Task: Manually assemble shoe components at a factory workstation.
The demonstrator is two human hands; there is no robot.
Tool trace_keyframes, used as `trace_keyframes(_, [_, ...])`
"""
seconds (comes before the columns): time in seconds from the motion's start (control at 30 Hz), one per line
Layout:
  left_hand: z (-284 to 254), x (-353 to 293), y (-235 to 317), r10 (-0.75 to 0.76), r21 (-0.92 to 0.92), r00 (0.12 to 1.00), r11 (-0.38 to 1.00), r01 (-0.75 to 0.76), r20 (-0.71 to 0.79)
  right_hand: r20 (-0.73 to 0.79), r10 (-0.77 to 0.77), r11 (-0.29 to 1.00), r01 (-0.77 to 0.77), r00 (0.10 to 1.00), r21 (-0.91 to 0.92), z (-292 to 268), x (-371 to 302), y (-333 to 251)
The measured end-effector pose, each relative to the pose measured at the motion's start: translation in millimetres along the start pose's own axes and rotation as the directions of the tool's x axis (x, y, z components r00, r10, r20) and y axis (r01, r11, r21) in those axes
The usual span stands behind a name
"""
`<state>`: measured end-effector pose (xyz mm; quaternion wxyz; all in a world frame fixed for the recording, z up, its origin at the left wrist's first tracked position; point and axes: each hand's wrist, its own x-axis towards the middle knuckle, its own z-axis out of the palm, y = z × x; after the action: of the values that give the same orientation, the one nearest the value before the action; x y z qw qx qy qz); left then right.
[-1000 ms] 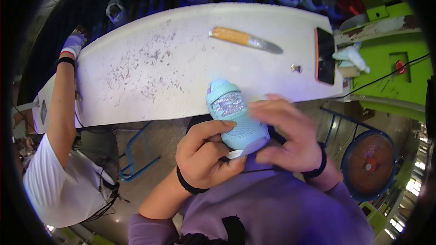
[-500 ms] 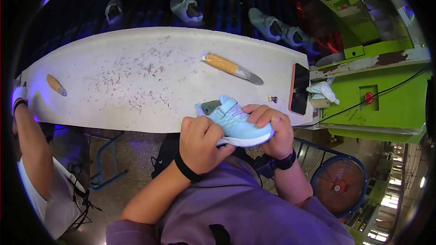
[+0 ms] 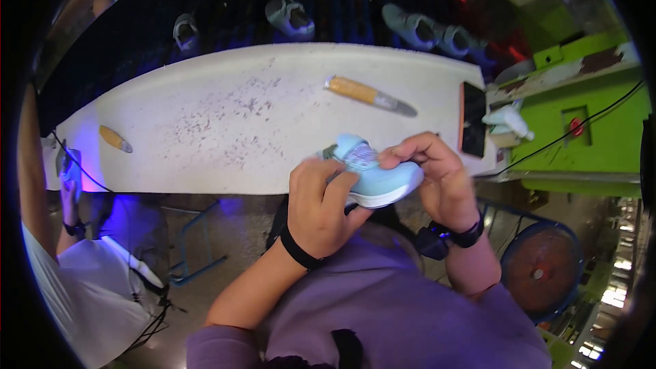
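Note:
Just over the near edge of the white table (image 3: 205,157) I hold a light blue child's sneaker (image 3: 383,181) with a white sole, its toe pointing right. My left hand (image 3: 321,198) is closed round the heel end and side, hiding much of the back of the shoe. My right hand (image 3: 437,174) is at the toe, thumb and forefinger pinched on the upper beside the laces; motion blurs it a little. Beyond the shoe lies a knife-like tool (image 3: 369,96) with a tan handle and a short metal blade.
A phone (image 3: 473,119) lies at the table's right end beside a crumpled white cloth (image 3: 506,119). Green machinery (image 3: 581,150) with a red button stands right. Several sneakers (image 3: 290,17) sit on the dark conveyor behind. At left, a co-worker's hand (image 3: 70,191) holds a shoe near a smaller tool (image 3: 115,139).
The strap over the laces, seen across the shoe before, no longer shows there. My right hand has loosened from round the toe to a pinch on top. The view has shifted left.

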<state>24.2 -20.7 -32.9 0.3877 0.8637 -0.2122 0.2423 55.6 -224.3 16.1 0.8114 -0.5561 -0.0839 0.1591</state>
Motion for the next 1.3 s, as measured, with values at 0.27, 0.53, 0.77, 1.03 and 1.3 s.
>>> trace_keyframes(0.27, [-64,-43,-13,-0.208,-0.5,0.976,0.84,0.212,0.064,0.316,-0.259,0.786,0.39,0.913,-0.48,37,5,45])
trace_keyframes(0.53, [-75,-43,8,-0.324,-0.344,0.924,0.86,0.377,0.203,0.24,-0.325,0.747,0.404,0.915,-0.527,44,-16,78])
trace_keyframes(0.77, [-74,-44,-6,-0.238,-0.335,0.953,0.897,0.29,0.188,0.322,-0.515,0.633,0.606,0.794,-0.481,34,-1,81])
trace_keyframes(1.03, [-99,-54,-29,-0.261,-0.357,0.935,0.872,0.335,0.239,0.304,-0.27,0.685,0.404,0.914,-0.606,32,18,92])
trace_keyframes(1.3, [-107,-50,-33,-0.63,-0.089,0.637,0.676,0.731,0.445,0.362,-0.068,0.488,0.347,0.93,-0.801,60,25,75])
